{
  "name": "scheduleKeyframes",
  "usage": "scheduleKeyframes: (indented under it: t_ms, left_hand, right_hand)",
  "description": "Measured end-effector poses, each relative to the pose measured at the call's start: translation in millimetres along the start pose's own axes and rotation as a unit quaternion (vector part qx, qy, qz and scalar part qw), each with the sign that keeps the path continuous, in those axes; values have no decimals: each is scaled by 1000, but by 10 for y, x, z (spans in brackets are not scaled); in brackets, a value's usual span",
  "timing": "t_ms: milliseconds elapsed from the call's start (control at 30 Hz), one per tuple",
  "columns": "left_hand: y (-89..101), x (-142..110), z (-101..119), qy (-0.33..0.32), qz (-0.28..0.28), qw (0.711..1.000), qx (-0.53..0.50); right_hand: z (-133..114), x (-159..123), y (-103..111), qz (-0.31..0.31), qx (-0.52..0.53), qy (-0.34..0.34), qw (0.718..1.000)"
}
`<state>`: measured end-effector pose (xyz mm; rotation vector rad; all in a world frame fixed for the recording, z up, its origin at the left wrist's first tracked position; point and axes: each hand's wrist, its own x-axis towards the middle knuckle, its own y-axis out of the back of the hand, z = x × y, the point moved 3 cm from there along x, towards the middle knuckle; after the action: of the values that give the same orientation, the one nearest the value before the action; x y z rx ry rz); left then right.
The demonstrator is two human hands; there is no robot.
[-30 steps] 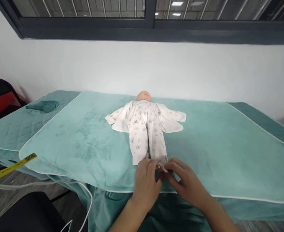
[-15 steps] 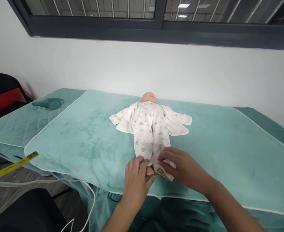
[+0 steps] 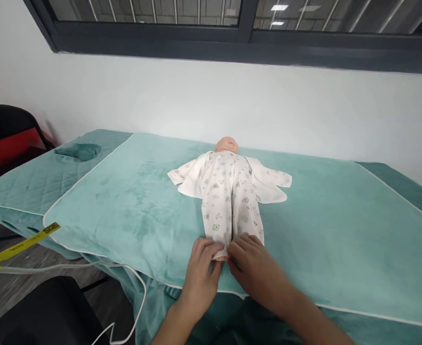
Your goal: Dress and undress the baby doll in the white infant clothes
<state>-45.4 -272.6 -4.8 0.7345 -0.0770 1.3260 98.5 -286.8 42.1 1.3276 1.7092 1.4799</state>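
One pair of white printed cloth trousers [image 3: 216, 196], two legs, lies lengthwise on one doll with a round flesh-coloured head [image 3: 227, 144], at the centre of the mat. One white cloth top [image 3: 191, 184], two sleeves, is spread beneath, one sleeve out to each side.

Two hands are at the lower leg ends. Left hand [image 3: 199, 273]: back up, wrist low, fingers bent over the left-hand cuff, thumb below; the cuff is grasped, with part of a foot exposed there. Right hand [image 3: 256, 270]: back up, angled inward over the other leg end, fingertips curled at the same cuff's inner edge; whether they pinch cloth cannot be told.

Supporting layers: one pale green plush mat [image 3: 142, 206] on one darker green quilted cover [image 3: 27, 184]. At left: one white cable [image 3: 141, 282] and one yellow printed tag [image 3: 24, 246].
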Motion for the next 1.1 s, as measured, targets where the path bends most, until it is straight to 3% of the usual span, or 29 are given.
scheduleKeyframes:
  t_ms: [133, 267, 367, 500, 600, 733, 800, 867, 933, 1100]
  left_hand:
    - [46, -47, -19, 6, 13, 1000, -8]
    - [45, -94, 40, -41, -6, 999, 4]
    - [74, -80, 99, -66, -30, 997, -3]
    - [179, 108, -17, 9, -24, 997, -67]
    - [249, 383, -276, 78, 3, 996, -37]
    - [280, 837, -646, 111, 38, 991, 70]
    - [296, 1062, -785, 124, 65, 983, 118]
    - [335, 1260, -892, 147, 105, 967, 177]
    - [378, 1411, -973, 172, 137, 946, 240]
    - [385, 1589, -1094, 180, 115, 913, 347]
  right_hand:
    - [-140, -115, 47, -61, 81, 26, 994]
    - [-194, -141, 134, -102, 110, 66, 987]
    - [-87, -86, 273, -100, 160, 23, 982]
    - [215, 125, 442, -54, 249, -28, 967]
    - [589, 478, 508, 26, 260, -93, 961]
    - [1091, 1197, 574, 155, 203, -171, 952]
    - [1236, 1600, 569, 144, 132, -169, 966]
    - [1317, 1957, 531, 90, 28, -171, 981]
    - [1359, 2228, 490, 69, -9, -177, 982]
    - [1457, 2603, 366, 12, -64, -203, 977]
